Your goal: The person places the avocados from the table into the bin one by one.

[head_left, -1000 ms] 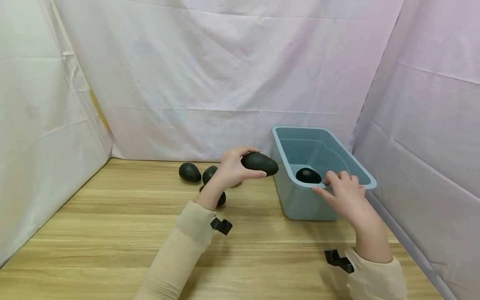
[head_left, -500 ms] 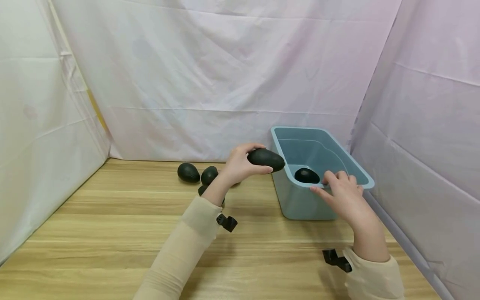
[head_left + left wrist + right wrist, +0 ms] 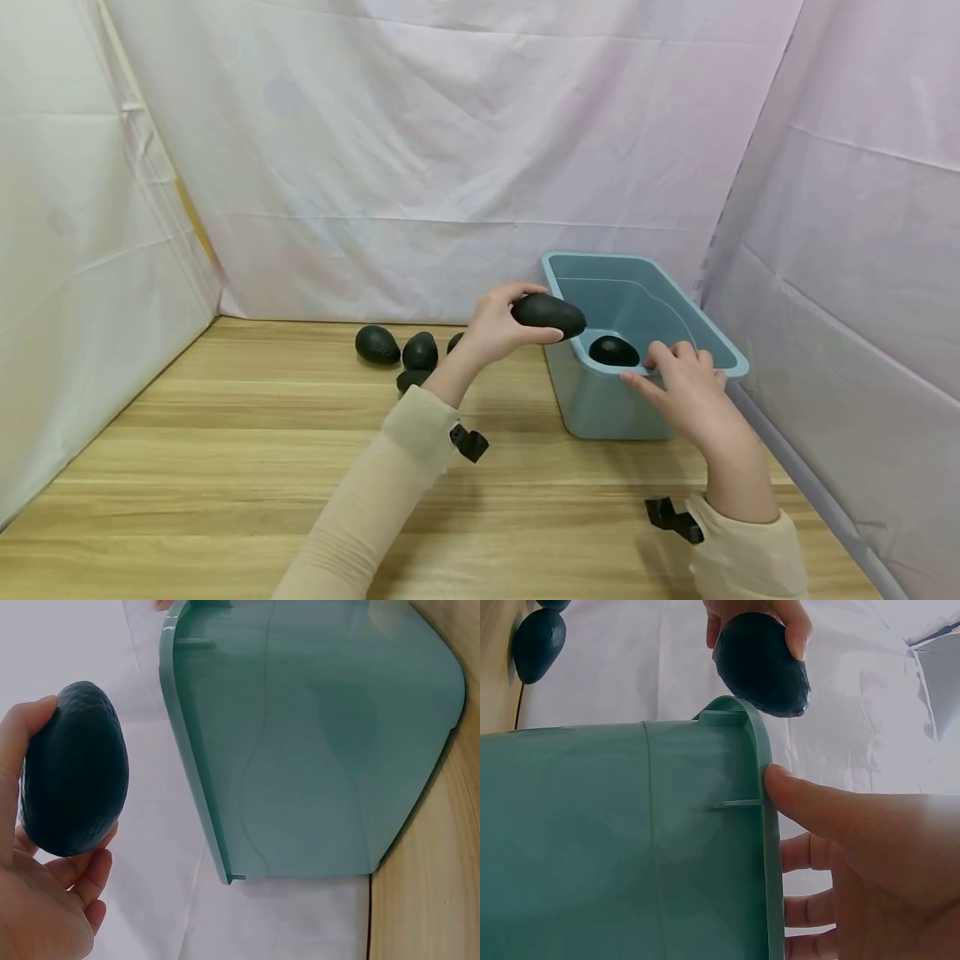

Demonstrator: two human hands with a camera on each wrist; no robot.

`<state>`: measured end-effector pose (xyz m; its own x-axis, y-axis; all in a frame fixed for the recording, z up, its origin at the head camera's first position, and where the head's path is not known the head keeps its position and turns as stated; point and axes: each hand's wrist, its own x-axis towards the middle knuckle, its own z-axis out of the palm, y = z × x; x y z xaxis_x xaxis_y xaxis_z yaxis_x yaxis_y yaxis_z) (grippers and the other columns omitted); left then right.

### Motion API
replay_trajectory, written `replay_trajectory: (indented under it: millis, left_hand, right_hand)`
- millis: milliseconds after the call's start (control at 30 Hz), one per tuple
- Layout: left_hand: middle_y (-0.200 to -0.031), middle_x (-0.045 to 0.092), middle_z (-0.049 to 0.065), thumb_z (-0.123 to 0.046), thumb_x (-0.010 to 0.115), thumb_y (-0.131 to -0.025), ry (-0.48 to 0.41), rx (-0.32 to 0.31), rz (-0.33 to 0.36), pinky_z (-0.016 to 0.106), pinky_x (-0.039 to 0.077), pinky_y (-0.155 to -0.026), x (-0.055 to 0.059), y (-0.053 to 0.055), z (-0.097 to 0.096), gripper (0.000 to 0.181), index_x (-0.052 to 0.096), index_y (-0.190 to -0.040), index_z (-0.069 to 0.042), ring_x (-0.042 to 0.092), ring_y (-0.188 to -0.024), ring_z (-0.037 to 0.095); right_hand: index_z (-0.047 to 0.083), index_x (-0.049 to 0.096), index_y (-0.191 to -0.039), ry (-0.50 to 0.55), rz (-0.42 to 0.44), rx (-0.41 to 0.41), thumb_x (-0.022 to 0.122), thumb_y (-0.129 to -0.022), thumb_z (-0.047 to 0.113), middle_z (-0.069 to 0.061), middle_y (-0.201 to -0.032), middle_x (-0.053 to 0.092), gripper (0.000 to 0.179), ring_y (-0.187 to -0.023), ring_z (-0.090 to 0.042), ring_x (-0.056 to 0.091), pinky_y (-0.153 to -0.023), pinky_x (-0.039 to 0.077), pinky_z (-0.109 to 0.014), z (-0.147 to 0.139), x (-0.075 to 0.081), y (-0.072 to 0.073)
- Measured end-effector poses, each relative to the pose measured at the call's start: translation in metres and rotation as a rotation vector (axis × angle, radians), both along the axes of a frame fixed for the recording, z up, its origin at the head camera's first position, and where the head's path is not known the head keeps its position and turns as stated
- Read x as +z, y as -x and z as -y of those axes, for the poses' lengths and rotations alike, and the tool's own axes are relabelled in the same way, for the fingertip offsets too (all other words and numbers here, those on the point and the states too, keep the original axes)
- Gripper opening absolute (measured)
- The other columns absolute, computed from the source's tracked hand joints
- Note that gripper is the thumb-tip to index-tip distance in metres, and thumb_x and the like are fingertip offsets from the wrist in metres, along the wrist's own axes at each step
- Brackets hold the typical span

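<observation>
Thumb and fingers of my left hand (image 3: 498, 327) grip a dark avocado (image 3: 549, 315), raised at the left rim of a blue-green plastic bin (image 3: 611, 417). In the left wrist view the held avocado (image 3: 75, 769) is beside the bin's upper edge, with its side wall (image 3: 322, 750) facing the camera. My right hand (image 3: 693, 396) holds the bin's near rim, thumb outside and fingers over the inside. The right wrist view shows that thumb (image 3: 817, 804) against the rim (image 3: 771, 862). Inside the bin, near the front, lies another avocado (image 3: 613, 351).
Several avocados lie on the wooden table (image 3: 225, 475) left of the bin, among them one at the far left (image 3: 377, 345) and one beside it (image 3: 420, 352). A white curtain (image 3: 375, 167) hangs behind the table, and another cloth (image 3: 855, 250) borders the right side.
My left hand has carried the avocado rightward and slightly up, from left of the bin to its left rim. The right hand has kept its hold on the bin.
</observation>
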<state>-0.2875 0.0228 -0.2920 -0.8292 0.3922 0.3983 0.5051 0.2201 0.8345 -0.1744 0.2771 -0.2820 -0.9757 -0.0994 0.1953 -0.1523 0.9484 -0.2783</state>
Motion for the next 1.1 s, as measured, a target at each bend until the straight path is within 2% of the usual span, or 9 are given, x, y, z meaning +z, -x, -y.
replay_trajectory:
  millis: [167,300,433,767,1100]
  left_hand:
    - [-0.131,0.049,-0.002,-0.039,0.084,-0.072,0.018,0.014,-0.016,0.037,0.049,-0.080,0.000,0.002,-0.007,0.061,0.062,-0.126,-0.024,0.045,-0.112,0.019]
    - [-0.131,0.050,-0.002,-0.040,0.084,-0.072,0.030,0.027,-0.041,0.036,0.048,-0.080,-0.001,0.004,-0.013,0.063,0.062,-0.127,-0.022,0.045,-0.113,0.019]
    - [-0.129,0.052,-0.002,-0.039,0.085,-0.071,0.034,0.032,-0.054,0.034,0.048,-0.079,-0.002,0.006,-0.019,0.060,0.063,-0.125,-0.025,0.045,-0.112,0.018]
    - [-0.128,0.054,-0.003,-0.042,0.084,-0.071,0.086,0.059,-0.085,0.036,0.045,-0.080,0.000,0.006,-0.034,0.062,0.062,-0.126,-0.027,0.041,-0.114,0.021]
    - [-0.123,0.057,-0.005,-0.044,0.084,-0.071,0.136,0.078,-0.126,0.038,0.039,-0.084,0.001,0.008,-0.047,0.061,0.062,-0.126,-0.027,0.042,-0.107,0.018]
  right_hand:
    - [0.003,0.051,-0.105,0.003,0.005,0.000,0.057,-0.094,0.047,-0.025,-0.109,0.043,0.046,-0.099,-0.047,0.034,-0.081,0.021,-0.072,0.000,0.000,0.000]
    - [0.003,0.051,-0.106,0.006,0.005,0.001,0.056,-0.094,0.047,-0.025,-0.109,0.043,0.046,-0.099,-0.046,0.033,-0.080,0.022,-0.071,0.000,0.001,0.000]
    - [0.003,0.051,-0.106,0.001,0.007,0.000,0.057,-0.094,0.047,-0.025,-0.108,0.043,0.046,-0.098,-0.046,0.034,-0.080,0.022,-0.071,0.000,0.001,0.000]
    - [0.004,0.051,-0.105,-0.006,0.012,0.000,0.057,-0.094,0.047,-0.025,-0.107,0.044,0.045,-0.098,-0.047,0.034,-0.079,0.023,-0.071,0.000,0.001,0.000]
    - [0.004,0.051,-0.105,-0.012,0.009,0.001,0.057,-0.094,0.046,-0.024,-0.106,0.043,0.044,-0.097,-0.046,0.034,-0.078,0.024,-0.070,0.000,0.001,0.001]
